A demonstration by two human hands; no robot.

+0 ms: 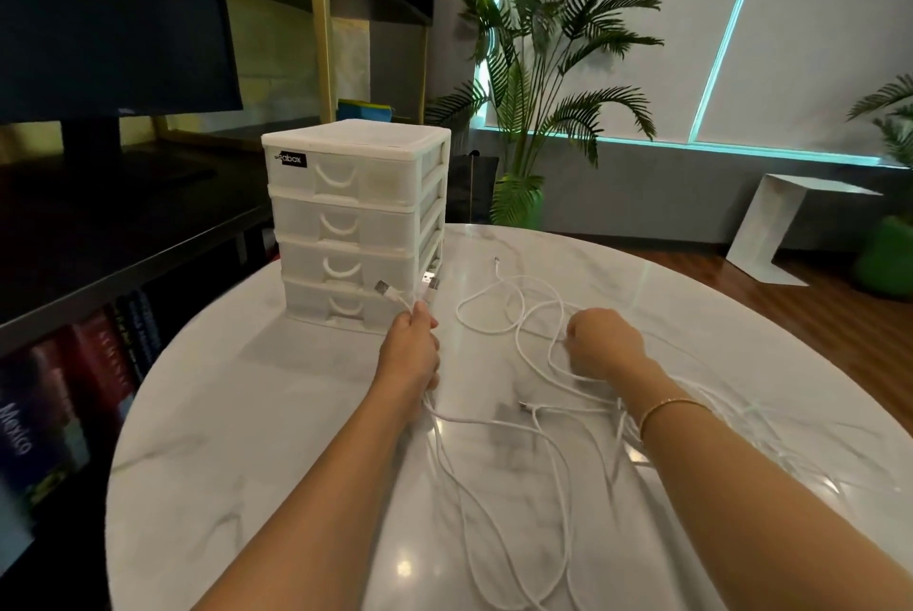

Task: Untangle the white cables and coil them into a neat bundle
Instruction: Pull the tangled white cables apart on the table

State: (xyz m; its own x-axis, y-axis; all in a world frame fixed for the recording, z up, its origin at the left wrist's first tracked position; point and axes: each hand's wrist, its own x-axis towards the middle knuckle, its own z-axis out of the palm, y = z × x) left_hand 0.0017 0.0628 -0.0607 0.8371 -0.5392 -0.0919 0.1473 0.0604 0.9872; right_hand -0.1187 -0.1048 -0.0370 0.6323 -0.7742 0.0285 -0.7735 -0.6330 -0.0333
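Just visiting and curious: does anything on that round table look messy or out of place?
Yes. The white cables sprawl in crossed, tangled loops over the marble table. The left hand grips several plug ends; the right hand holds another strand. The drawer unit looks tidy.

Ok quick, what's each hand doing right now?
Left hand: grips the plug ends of the white cables.
Right hand: fingers curled, pinching a strand of the cables.

White cables [499,502] run off bottom edge.
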